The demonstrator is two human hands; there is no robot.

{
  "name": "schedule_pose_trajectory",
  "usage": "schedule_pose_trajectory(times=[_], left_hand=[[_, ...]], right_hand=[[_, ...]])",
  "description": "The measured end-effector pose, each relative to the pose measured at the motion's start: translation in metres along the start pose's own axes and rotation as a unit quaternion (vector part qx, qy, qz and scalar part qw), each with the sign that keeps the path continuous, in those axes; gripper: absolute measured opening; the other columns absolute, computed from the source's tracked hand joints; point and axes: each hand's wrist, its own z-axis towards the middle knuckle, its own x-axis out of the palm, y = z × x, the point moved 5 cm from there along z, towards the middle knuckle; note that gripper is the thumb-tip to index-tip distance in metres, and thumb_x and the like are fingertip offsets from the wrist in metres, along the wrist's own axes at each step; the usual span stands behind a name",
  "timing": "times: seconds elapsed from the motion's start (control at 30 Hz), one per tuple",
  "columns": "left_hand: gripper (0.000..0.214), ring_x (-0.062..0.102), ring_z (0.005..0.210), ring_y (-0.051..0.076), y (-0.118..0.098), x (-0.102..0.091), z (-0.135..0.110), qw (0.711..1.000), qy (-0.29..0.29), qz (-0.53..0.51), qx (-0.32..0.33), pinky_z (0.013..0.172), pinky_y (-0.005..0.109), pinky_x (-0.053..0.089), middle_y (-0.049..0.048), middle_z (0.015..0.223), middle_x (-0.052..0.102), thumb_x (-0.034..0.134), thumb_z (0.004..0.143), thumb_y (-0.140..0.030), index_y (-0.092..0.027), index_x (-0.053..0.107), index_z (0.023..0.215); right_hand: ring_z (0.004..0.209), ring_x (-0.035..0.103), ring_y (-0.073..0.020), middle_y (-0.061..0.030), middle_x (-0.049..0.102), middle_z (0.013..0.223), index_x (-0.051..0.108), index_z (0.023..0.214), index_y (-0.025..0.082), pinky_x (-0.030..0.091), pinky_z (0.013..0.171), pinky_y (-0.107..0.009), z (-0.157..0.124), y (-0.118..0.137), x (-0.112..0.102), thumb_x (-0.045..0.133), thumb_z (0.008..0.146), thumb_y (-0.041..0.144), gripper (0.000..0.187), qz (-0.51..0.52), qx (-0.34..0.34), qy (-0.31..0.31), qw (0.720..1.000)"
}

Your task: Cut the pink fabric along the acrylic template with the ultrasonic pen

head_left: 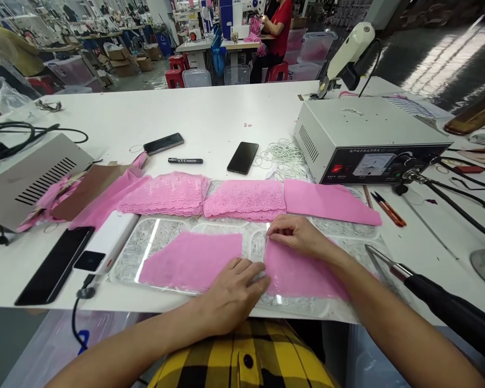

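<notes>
The right hand (pixel 297 235) has a narrow grip, pinching the top corner of the right pink cloth (pixel 297 275). The left hand (pixel 235 291) touches its side; I cannot tell if that grip holds anything. The cloth lies flat on the white table (pixel 117 118)

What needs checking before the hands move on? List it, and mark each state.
1. Front left piece and front right piece apart: ok, a gap shows.
2. Right hand at the front right piece's upper left corner: ok.
3. Left hand clear of that piece: not ok, fingertips at its left edge.
4. That piece's right side flat: cannot tell, forearm hides part.
5. Orange-handled tool off the pieces: ok.
</notes>
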Motion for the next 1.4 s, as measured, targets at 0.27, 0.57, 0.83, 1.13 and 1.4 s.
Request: schedule_pose_trajectory(times=[0.27,0.57,0.83,1.13,1.4], left_hand=[[0.018,0.054,0.084,0.019,-0.003,-0.005,0.003,1.0,-0.004,-0.011,-0.021,0.076,0.034,0.044,0.0099,0.11,0.064,0.047,0.097,-0.013,-0.015,0.061,0.108],[0.013,0.059,0.094,0.021,0.024,-0.006,0.013,0.968,-0.123,-0.07,-0.209,0.08,0.037,0.049,0.0081,0.101,0.064,0.064,0.09,-0.024,-0.018,0.066,0.101],[0.012,0.057,0.092,0.022,0.029,0.012,0.03,0.951,-0.103,-0.056,-0.285,0.084,0.043,0.043,0.0042,0.092,0.062,0.075,0.079,-0.027,-0.019,0.067,0.079],[0.011,0.057,0.09,0.021,0.03,0.015,0.031,0.954,-0.103,-0.061,-0.276,0.082,0.041,0.044,0.0035,0.088,0.062,0.066,0.081,-0.015,-0.018,0.061,0.071],[0.014,0.057,0.088,0.02,0.03,0.014,0.029,0.952,-0.127,-0.077,-0.267,0.081,0.04,0.045,0.0036,0.087,0.062,0.063,0.08,-0.011,-0.018,0.058,0.068]], right_hand=[[0.06,0.052,-0.0112,-0.001,0.063,0.068,0.073,0.086,0.019,0.042,0.057,-0.026,-0.001,-0.005,-0.001,0.061,0.082,0.032,0.018,0.045,-0.011,-0.016,0.999],[0.065,0.056,-0.013,-0.0037,0.066,0.077,0.073,0.081,0.02,0.044,0.059,-0.026,0.0,-0.004,-0.004,0.059,0.081,0.033,0.019,0.057,-0.026,0.004,0.998],[0.06,0.05,-0.011,-0.0019,0.063,0.072,0.07,0.079,0.019,0.041,0.057,-0.025,0.0,-0.002,-0.002,0.056,0.081,0.028,0.017,0.052,-0.034,0.01,0.998],[0.059,0.048,-0.0105,0.0008,0.059,0.066,0.066,0.074,0.019,0.039,0.058,-0.025,0.002,0.003,-0.002,0.057,0.077,0.02,0.01,0.03,-0.04,0.009,0.999],[0.056,0.044,-0.0091,0.0022,0.056,0.065,0.061,0.069,0.019,0.036,0.056,-0.024,0.004,-0.001,0.002,0.055,0.075,0.018,0.009,0.013,-0.031,-0.015,0.999]])
